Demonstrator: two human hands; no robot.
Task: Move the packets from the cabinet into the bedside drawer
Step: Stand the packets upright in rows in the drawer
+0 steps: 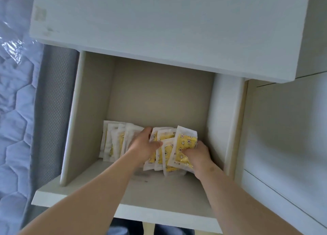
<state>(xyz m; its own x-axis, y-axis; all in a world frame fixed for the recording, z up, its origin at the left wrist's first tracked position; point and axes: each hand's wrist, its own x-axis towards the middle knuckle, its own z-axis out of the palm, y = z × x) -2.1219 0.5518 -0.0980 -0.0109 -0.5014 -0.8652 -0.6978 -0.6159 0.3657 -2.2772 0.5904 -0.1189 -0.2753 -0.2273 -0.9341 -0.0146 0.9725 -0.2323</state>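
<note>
The bedside drawer (pixel 155 96) is pulled open below me, beige inside with white walls. Several white packets with yellow star-patterned contents stand on edge along its near side. One group of packets (pixel 113 139) leans at the left. A second bunch of packets (pixel 184 142) is held between both hands at the right. My left hand (pixel 143 147) presses its left face, thumb on the front. My right hand (pixel 198 153) grips its right edge. The cabinet is not in sight.
The white top of the bedside table (pixel 159 22) overhangs the far part of the drawer. A quilted mattress (pixel 14 111) under clear plastic lies at the left. White furniture panels (pixel 283 128) stand at the right. The drawer's front panel (pixel 123 210) is nearest me.
</note>
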